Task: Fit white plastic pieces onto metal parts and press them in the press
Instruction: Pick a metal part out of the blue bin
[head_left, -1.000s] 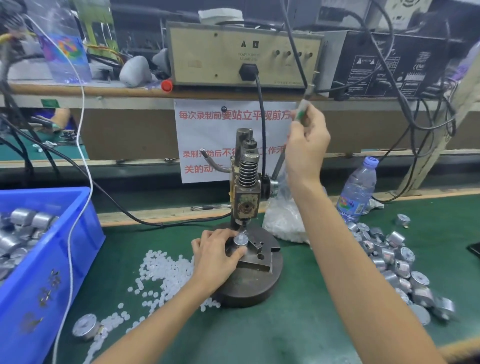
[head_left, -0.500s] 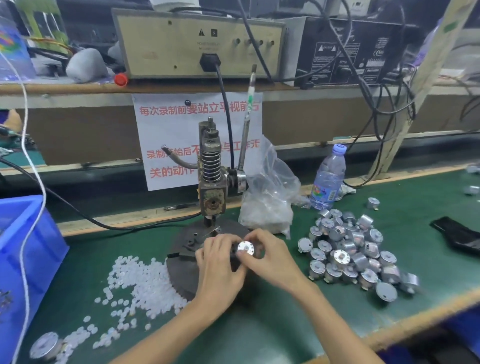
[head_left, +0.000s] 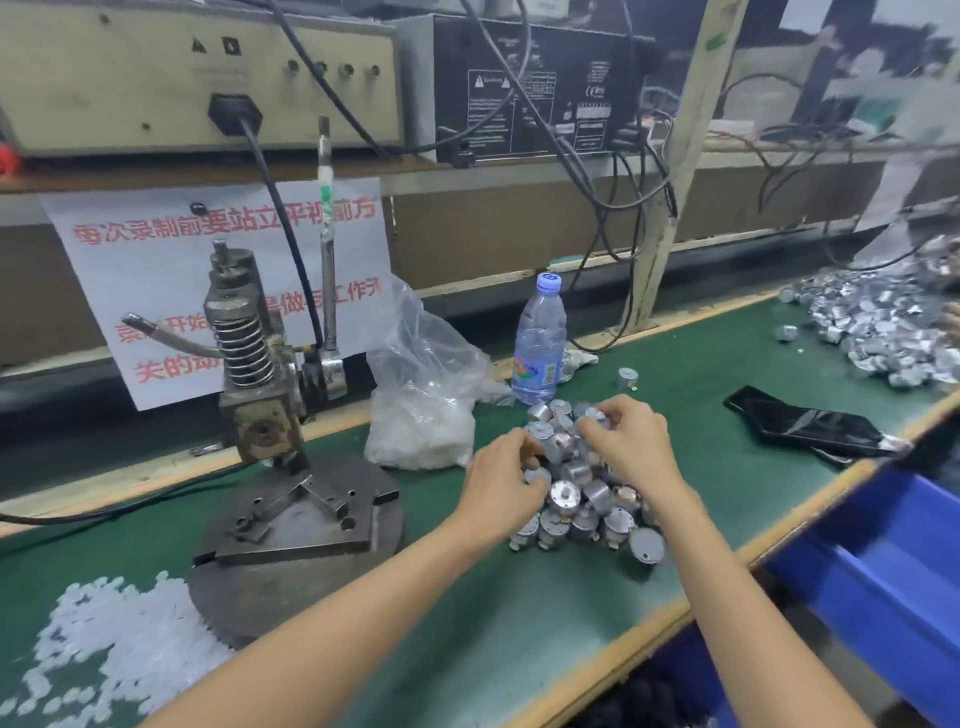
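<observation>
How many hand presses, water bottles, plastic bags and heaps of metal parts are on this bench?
Hand press: 1
Water bottle: 1
Plastic bag: 1
Heaps of metal parts: 2, near heap, far heap
Total: 5

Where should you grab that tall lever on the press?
Grip the press lever high up, on the taped stretch near its free top end, coming from its right side. It stands upright with its pivot low on the press, so the top likely gives most leverage, and a black cable runs close on its left.

Left hand, right hand: grip unclear
</observation>
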